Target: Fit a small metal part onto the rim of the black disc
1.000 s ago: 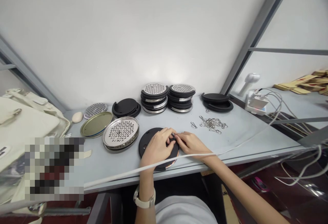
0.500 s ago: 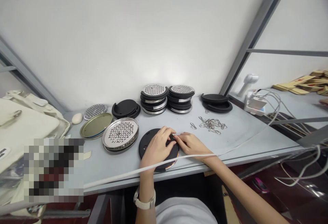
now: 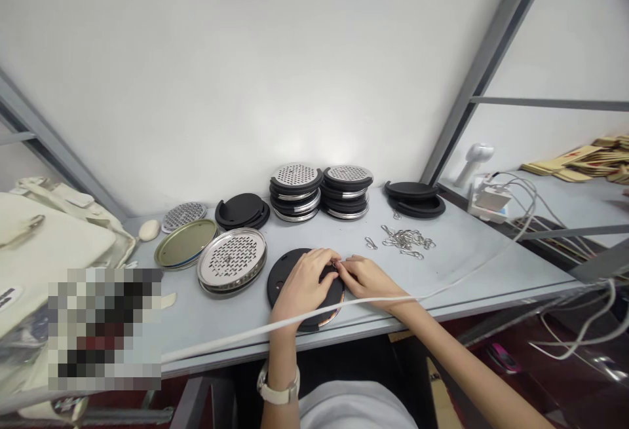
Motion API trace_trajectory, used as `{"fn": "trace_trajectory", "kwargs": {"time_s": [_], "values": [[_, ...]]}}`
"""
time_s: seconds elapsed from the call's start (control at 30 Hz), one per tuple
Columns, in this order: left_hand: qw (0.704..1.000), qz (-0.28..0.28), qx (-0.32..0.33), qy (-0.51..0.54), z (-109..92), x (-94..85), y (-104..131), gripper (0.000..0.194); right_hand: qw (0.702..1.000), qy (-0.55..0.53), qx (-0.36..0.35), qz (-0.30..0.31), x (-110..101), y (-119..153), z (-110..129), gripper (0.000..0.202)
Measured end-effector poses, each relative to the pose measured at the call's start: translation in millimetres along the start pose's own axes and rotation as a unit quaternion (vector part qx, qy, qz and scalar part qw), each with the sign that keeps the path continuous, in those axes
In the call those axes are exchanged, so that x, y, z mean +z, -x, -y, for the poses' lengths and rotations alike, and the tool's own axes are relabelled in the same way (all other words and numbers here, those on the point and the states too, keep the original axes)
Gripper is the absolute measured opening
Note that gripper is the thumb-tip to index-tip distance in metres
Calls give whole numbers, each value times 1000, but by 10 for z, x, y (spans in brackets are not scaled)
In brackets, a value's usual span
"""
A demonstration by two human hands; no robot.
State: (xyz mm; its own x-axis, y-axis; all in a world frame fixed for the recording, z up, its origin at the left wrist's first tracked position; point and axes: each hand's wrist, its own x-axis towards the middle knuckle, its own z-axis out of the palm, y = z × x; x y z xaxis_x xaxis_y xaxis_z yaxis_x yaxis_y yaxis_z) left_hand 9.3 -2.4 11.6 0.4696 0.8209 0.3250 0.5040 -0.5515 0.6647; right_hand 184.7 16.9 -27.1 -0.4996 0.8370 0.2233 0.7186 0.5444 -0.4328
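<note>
The left hand [image 3: 302, 283] lies flat on the black disc [image 3: 285, 272] at the surface's [image 3: 466, 259] near edge. The right hand [image 3: 366, 276], at the disc's 3 o'clock, pinches a small clip [image 3: 337, 263] against its rim, apparently fastening it on. Loose clips [image 3: 405, 239] lie at 2 o'clock.

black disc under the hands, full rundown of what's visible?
The black disc is round, flat and matte, plastic or rubber by its look. It lies flat at the front edge of the grey table, just right of a perforated metal tray. A shiny metal rim shows under its near edge, and small holes mark its left part. The left hand rests on top, covering its right half; the right hand meets it at the disc's right edge, fingertips pinching something too small to identify. A white cable crosses in front.
</note>
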Motion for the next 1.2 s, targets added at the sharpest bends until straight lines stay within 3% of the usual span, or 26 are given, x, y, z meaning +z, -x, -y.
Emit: {"fn": "trace_trajectory", "kwargs": {"time_s": [1.2], "values": [[1000,7,-14,19,2,-6,3,24,1000,1,-7,5,-38,18,32,26]]}}
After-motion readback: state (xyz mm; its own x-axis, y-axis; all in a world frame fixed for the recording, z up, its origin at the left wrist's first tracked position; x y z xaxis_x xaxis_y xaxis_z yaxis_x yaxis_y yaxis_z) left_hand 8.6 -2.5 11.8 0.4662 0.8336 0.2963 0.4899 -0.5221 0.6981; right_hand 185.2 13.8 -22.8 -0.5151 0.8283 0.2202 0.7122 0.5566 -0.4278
